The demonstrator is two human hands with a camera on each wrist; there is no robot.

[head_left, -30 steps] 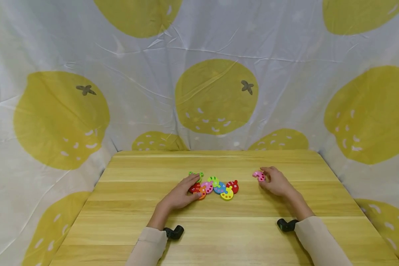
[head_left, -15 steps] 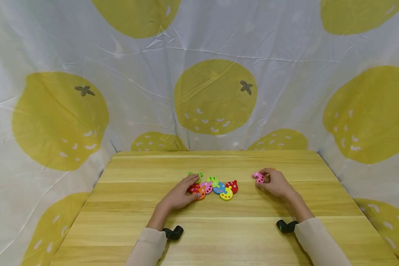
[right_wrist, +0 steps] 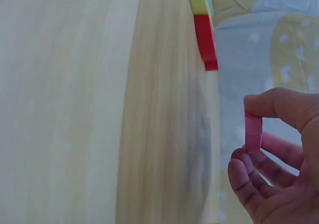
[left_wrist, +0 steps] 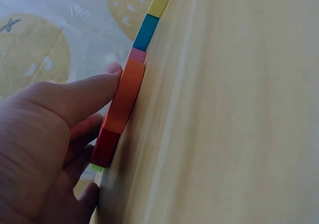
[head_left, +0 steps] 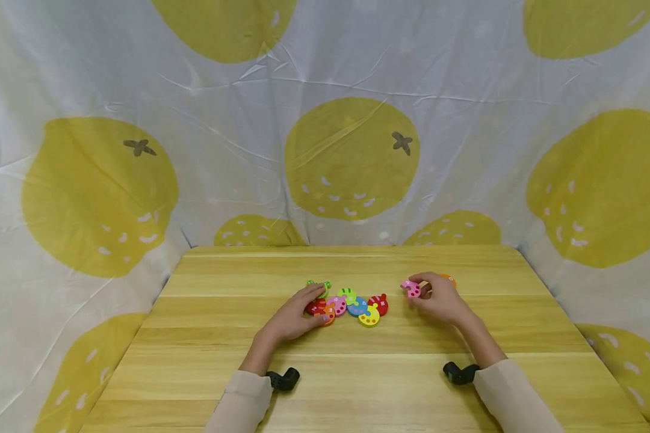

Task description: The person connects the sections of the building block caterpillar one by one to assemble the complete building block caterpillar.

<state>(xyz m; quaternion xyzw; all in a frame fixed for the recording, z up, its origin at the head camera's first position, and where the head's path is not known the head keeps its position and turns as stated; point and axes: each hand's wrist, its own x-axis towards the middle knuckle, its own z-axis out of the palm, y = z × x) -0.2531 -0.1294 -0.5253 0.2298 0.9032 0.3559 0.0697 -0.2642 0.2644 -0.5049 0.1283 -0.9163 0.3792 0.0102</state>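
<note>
A chain of numbered puzzle pieces lies joined in a wavy row on the table. From left it runs through a green head piece (head_left: 319, 288), a red piece, an orange piece (left_wrist: 124, 97), a pink one, then light green, blue and yellow pieces (head_left: 369, 316), and ends in a red piece (head_left: 378, 304). My left hand (head_left: 295, 313) rests on the left end, thumb on the orange piece, the other fingers over the red and green ones. A loose pink puzzle piece (head_left: 411, 288) is pinched between thumb and fingers of my right hand (head_left: 439, 297), right of the chain and apart from it.
Partly hidden behind my right hand is another orange puzzle piece (head_left: 451, 279) on the wooden table (head_left: 325, 373). A curtain printed with lemons (head_left: 352, 156) hangs along the table's back edge and both sides. Black wrist cameras (head_left: 284, 379) sit at both wrists.
My right hand has gripped the pink piece and moved a little left with it, uncovering the orange piece behind. My left hand and the chain have stayed put.
</note>
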